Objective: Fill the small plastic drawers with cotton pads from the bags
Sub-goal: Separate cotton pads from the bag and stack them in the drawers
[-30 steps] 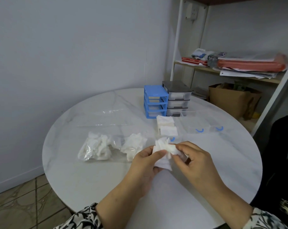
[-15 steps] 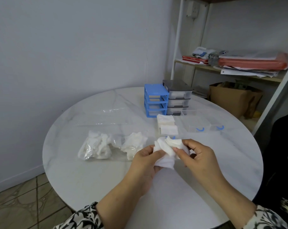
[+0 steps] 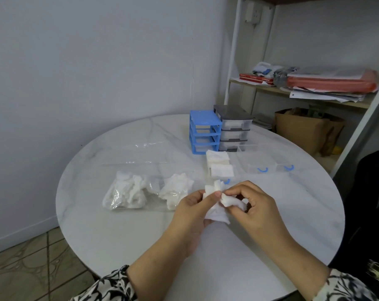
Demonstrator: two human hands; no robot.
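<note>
Cotton pads (image 3: 216,210) bunched between left hand (image 3: 191,210) and right hand (image 3: 252,206), both pinching, mid-table (likely separating them for the clear drawer (image 3: 220,170) behind).

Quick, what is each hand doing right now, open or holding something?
Left hand: grips a bunch of cotton pads.
Right hand: pinches one pad of that bunch.

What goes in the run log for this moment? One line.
step: sorting pads | left hand: grips pads | right hand: pinches pad | drawer: partly filled | bags: on table
</note>
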